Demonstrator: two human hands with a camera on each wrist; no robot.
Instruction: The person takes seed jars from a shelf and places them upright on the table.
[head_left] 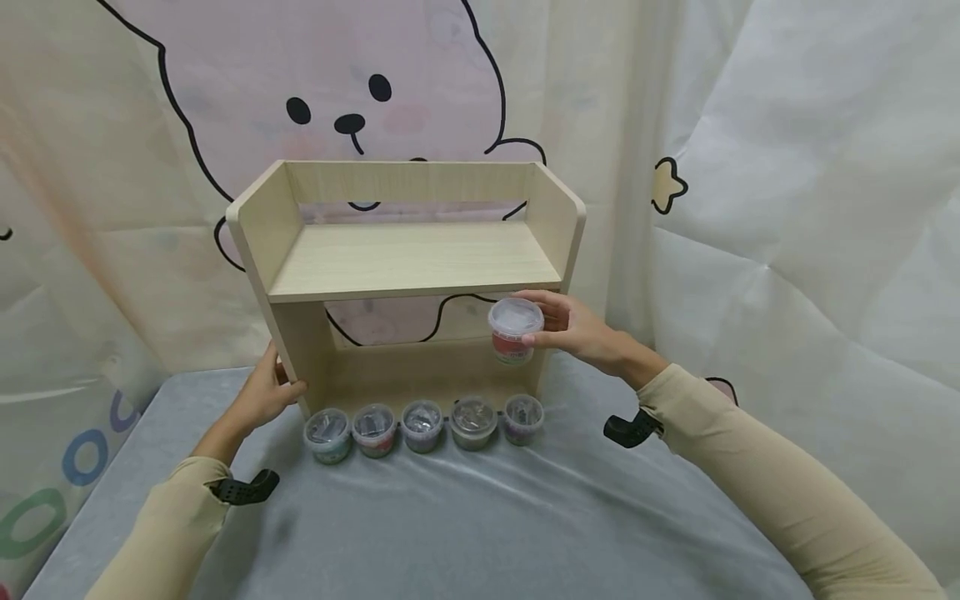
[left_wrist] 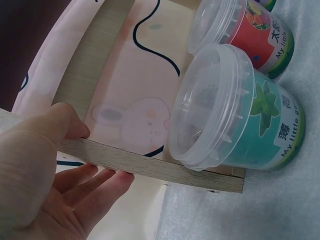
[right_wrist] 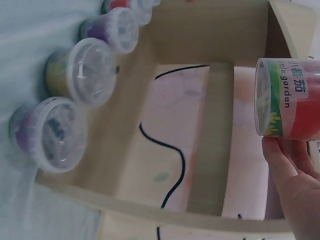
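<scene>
My right hand (head_left: 573, 329) holds a small clear-lidded plastic tub (head_left: 516, 332) with a red label between thumb and fingers, raised in front of the shelf's right side. The same red-labelled tub (right_wrist: 290, 100) shows at the right edge of the right wrist view. At the shelf's lower left, my left hand (head_left: 264, 393) grips the edge of the side panel (left_wrist: 150, 162), thumb on one face and fingers on the other. Beside it stands a tub with a teal label (left_wrist: 262, 122); a red-labelled tub (left_wrist: 262, 37) is behind that.
A pale wooden two-tier shelf (head_left: 412, 254) stands on a table with a grey-blue cloth (head_left: 450, 525). Several lidded tubs line up along its front foot, among them a purple-labelled one (head_left: 522, 419) at the right end. A printed curtain (head_left: 600, 100) hangs close behind.
</scene>
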